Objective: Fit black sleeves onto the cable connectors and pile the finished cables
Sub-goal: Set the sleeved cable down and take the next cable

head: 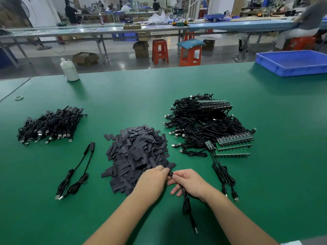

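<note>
Risk: sleeve [170, 173] could slip or jam crooked if the pinch loosens, since both hands meet at one tiny point. Left hand [155, 179] pinches the sleeve at the near edge of the sleeve heap [138, 154]; right hand [190, 182] grips the cable [185, 200], fingers curled, plug dangling nearer. Unsleeved cables [200, 124] right of heap, finished pile [49, 126] left, on the counter [123, 96].
</note>
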A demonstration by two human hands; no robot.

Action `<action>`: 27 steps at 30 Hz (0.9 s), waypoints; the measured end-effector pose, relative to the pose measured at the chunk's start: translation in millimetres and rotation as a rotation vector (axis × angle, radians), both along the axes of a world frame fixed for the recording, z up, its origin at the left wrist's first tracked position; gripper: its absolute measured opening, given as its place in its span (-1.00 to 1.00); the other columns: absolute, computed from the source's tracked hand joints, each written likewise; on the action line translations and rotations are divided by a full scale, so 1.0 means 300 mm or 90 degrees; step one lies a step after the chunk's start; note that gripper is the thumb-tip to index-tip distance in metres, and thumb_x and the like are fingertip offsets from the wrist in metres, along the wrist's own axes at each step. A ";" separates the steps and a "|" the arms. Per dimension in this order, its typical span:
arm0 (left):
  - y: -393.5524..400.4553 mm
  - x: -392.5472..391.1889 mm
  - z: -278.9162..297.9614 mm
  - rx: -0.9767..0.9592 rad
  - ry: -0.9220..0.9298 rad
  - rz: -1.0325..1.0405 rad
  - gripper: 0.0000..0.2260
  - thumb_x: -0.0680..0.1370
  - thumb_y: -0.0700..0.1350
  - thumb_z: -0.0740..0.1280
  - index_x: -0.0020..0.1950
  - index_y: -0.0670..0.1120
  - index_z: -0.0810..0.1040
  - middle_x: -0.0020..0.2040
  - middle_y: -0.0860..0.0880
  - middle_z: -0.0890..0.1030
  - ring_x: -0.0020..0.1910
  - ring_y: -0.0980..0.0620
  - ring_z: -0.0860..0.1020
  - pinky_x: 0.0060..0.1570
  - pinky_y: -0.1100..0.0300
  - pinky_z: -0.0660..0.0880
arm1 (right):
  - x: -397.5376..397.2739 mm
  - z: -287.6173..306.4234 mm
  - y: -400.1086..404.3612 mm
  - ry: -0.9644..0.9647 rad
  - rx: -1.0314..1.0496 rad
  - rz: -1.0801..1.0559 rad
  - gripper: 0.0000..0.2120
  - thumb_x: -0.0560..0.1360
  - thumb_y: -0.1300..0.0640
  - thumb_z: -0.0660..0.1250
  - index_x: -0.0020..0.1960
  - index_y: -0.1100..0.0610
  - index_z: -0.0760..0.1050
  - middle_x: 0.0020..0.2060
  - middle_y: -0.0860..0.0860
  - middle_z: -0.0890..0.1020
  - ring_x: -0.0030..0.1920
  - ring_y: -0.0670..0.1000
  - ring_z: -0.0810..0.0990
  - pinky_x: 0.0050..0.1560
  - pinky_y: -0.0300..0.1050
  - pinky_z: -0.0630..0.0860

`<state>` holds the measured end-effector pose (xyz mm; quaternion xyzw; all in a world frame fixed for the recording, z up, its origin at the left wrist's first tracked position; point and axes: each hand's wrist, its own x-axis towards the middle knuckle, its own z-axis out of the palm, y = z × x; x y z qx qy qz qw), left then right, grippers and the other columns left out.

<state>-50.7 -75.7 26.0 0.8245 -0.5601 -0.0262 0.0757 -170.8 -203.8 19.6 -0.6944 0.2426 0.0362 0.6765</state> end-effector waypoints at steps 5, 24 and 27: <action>-0.014 -0.014 0.026 0.037 -0.012 -0.003 -0.88 0.64 -0.06 0.17 0.11 -0.03 0.45 0.03 -0.01 0.49 0.01 -0.06 0.55 -0.10 0.10 0.42 | 0.001 0.002 0.009 0.005 -0.022 0.002 -0.74 0.69 0.25 0.12 0.20 0.34 0.53 -0.05 0.10 0.69 -0.27 -0.02 0.67 -0.29 -0.20 0.58; 0.002 -0.016 0.044 0.124 -0.032 0.013 -0.77 0.59 -0.21 0.19 0.24 -0.08 0.39 0.10 -0.07 0.50 0.06 -0.16 0.57 -0.05 0.01 0.46 | 0.011 0.005 0.022 -0.002 -0.020 -0.014 -0.81 0.69 0.20 0.15 0.19 0.22 0.50 -0.25 0.11 0.67 -0.40 0.00 0.59 -0.36 -0.21 0.53; 0.010 -0.011 0.041 0.112 -0.033 -0.011 -0.74 0.58 -0.22 0.19 0.26 -0.08 0.39 0.13 -0.07 0.48 0.08 -0.14 0.55 -0.04 0.03 0.45 | 0.009 0.007 0.021 -0.012 -0.014 -0.013 -0.82 0.68 0.15 0.20 0.10 0.22 0.52 -0.28 0.10 0.67 -0.39 -0.01 0.60 -0.37 -0.21 0.53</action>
